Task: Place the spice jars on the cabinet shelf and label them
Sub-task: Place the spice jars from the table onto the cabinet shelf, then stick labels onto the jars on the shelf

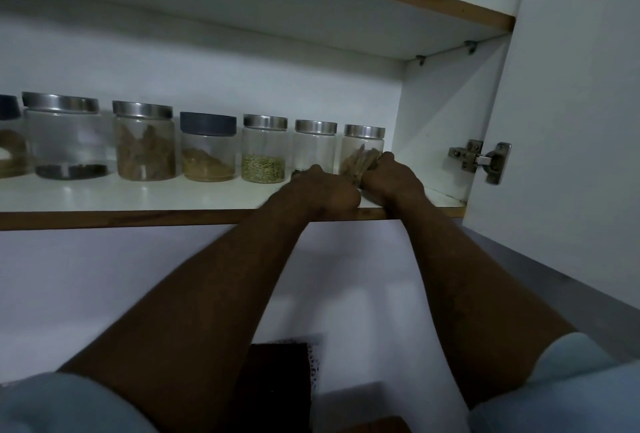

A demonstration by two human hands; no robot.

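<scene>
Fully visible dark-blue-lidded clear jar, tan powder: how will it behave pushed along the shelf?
The clear jar with dark blue lid has a wide base, so likely slides rather than tips on the glossy white shelf. Its tan powder fills only the bottom: probably light. Walls look like glass: likely rigid, breakable.

My left hand [325, 190] and right hand [393, 180] rest side by side at the rightmost jar [362, 150], ending a row of spice jars [264, 152] on the white cabinet shelf [138, 195].
</scene>
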